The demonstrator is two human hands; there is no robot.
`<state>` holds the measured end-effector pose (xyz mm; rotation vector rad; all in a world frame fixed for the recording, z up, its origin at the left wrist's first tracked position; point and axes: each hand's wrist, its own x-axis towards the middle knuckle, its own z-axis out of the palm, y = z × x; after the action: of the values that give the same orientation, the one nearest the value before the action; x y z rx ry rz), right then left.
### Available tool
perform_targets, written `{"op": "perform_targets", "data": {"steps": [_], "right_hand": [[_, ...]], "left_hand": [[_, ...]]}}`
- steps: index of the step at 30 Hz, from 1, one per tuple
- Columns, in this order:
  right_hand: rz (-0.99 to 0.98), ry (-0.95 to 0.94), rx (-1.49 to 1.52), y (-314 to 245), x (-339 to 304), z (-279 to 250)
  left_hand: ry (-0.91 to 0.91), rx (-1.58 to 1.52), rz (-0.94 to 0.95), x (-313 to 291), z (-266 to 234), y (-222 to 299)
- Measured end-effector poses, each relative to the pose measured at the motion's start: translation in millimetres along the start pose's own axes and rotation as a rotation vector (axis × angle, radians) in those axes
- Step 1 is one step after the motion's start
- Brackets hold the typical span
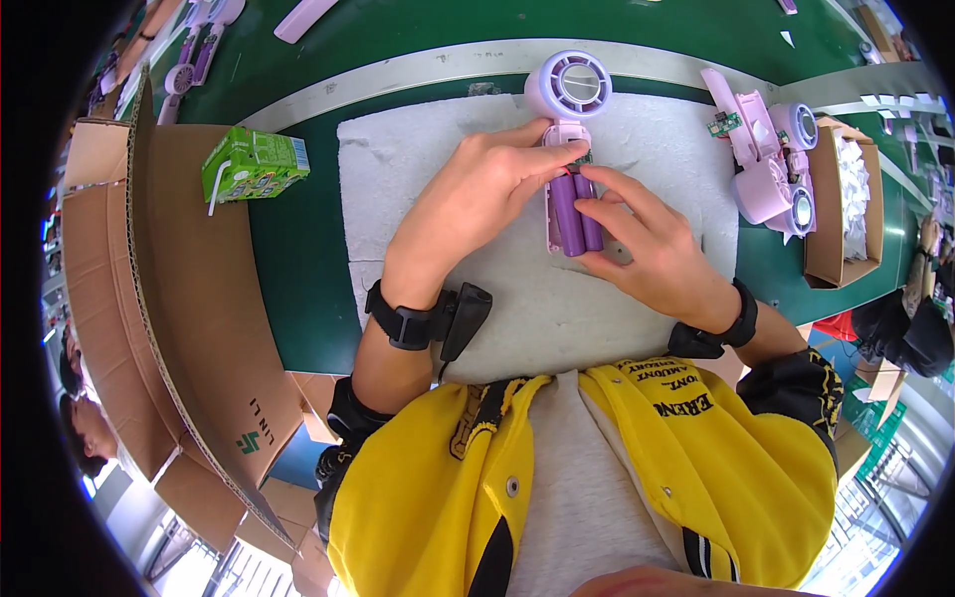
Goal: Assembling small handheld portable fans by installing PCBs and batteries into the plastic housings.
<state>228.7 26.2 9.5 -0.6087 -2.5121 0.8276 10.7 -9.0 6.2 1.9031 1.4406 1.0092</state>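
With our left hand (482, 174) we are grasping the uncovered handle (552, 235) of a handheld fan (566, 131) near its neck, fingertips reaching the small circuit board (585, 157), probably so the body is not slipping under the other hand's touch. With our right hand (652, 249) we are gripping the purple battery cells (567, 217), a finger by their upper end and the thumb by their lower one, seemingly to be lining them up along the handle. A white foam mat (662, 134) is lying beneath both hands, likely cushioning the shell. The fan's round head (541, 90) is resting just beyond our left fingertips, and the cells are lying between our hands, directly left of the right palm. Pink fan parts (761, 144) are resting right of our right hand, while a green drink carton (254, 167) is sitting well left of our left hand
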Motion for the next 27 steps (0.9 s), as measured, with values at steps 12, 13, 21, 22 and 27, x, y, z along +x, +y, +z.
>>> {"op": "perform_targets", "data": {"steps": [12, 13, 21, 22, 27], "right_hand": [[0.028, 0.051, 0.011, 0.2, 1.8, 6.6], [0.038, 0.051, 0.031, 0.7, 1.7, 7.3], [0.145, 0.032, 0.108, 1.0, 9.5, 10.4], [0.15, 0.028, 0.102, 2.4, 10.1, 10.9], [0.109, 0.069, 0.087, 12.7, 14.3, 15.3]], "left_hand": [[0.003, -0.019, 0.0, -0.4, -0.4, -1.5], [-0.016, -0.017, -0.027, -0.1, -1.3, -1.1], [-0.099, -0.175, -0.155, -0.9, -5.1, -1.4], [-0.11, -0.223, -0.185, -0.9, -4.6, -2.6], [-0.155, -0.35, -0.344, -0.5, -0.1, -10.0]]}}
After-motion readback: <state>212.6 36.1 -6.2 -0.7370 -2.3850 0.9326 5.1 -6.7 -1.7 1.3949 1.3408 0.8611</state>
